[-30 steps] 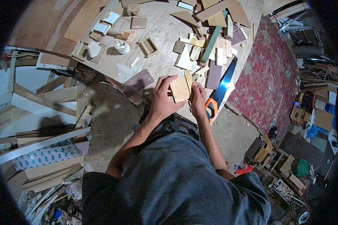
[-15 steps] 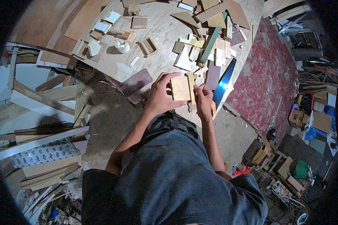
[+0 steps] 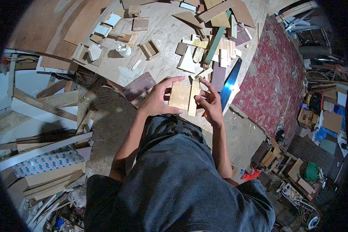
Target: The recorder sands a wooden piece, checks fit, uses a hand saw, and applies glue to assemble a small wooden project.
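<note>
Left hand (image 3: 155, 101) curled around a square pale wood panel (image 3: 179, 96), thumb beneath, fingers over the top edge. Right hand (image 3: 209, 102) pinching a narrow pale strip (image 3: 193, 99) upright against the panel's right edge. Both held above the plywood worktable (image 3: 162, 62). Farther off, a small open wooden box frame (image 3: 150, 48), apparently nothing inside. Just right, a blue handsaw (image 3: 229, 85); beyond, a red rug (image 3: 272, 77).

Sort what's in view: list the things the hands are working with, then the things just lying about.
In hand:
- left hand gripping the square wood piece
- right hand on the narrow wood strip

Lying about:
- blue handsaw
- green board
- dark panel
- white roll
- red rug
</note>
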`<state>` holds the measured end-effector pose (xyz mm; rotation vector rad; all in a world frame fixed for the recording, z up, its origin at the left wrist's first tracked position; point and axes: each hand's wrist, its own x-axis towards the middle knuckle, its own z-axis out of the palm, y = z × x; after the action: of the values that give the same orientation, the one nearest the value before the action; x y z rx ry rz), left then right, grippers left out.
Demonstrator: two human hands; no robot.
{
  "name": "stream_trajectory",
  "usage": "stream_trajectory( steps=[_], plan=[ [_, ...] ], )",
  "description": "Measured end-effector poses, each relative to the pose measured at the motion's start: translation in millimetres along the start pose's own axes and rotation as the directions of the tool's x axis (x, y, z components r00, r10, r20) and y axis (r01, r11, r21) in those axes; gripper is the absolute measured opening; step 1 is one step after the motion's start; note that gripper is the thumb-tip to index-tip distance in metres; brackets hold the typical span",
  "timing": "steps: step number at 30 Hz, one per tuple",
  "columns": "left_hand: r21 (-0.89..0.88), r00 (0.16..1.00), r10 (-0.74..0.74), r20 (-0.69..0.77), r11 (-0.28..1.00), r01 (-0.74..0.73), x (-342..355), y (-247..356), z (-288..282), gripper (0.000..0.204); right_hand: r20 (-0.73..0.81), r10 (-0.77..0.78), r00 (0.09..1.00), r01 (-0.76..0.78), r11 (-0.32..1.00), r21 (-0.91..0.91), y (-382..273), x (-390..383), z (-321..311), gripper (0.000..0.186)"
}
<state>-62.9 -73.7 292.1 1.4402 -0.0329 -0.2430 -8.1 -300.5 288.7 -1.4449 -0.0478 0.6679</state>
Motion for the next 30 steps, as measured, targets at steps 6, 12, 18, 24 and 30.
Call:
stream_trajectory(
  steps=[6, 12, 18, 24, 30],
  plan=[
    [0.097, 0.996, -0.034, 0.082, 0.995, 0.026, 0.0, 12.8, -5.6, 0.098, 0.016, 0.033, 0.999, -0.033, 0.999, -0.004, -12.7, -1.4, 4.8, 0.057],
    [0.068, 0.997, 0.006, 0.082, 0.998, -0.012, -4.6, 12.9, -9.7, 0.099, -0.031, 0.004, 1.0, -0.005, 1.0, -0.023, -13.4, 3.0, 0.2, 0.05],
    [0.079, 0.995, 0.022, 0.096, 0.996, -0.03, -6.9, 16.7, -9.1, 0.098, -0.06, -0.014, 0.998, 0.013, 1.0, -0.025, -13.2, 6.9, -8.5, 0.04],
    [0.086, 0.992, 0.001, 0.123, 0.996, -0.012, -6.8, 20.4, -8.3, 0.099, -0.066, -0.021, 0.998, 0.021, 1.0, -0.006, -20.0, 5.7, -5.8, 0.035],
    [0.062, 0.994, -0.004, 0.11, 0.998, -0.002, -6.6, 23.6, -5.4, 0.099, -0.125, -0.048, 0.991, 0.038, 0.996, -0.078, -23.2, 2.9, 1.2, 0.033]
  ],
)
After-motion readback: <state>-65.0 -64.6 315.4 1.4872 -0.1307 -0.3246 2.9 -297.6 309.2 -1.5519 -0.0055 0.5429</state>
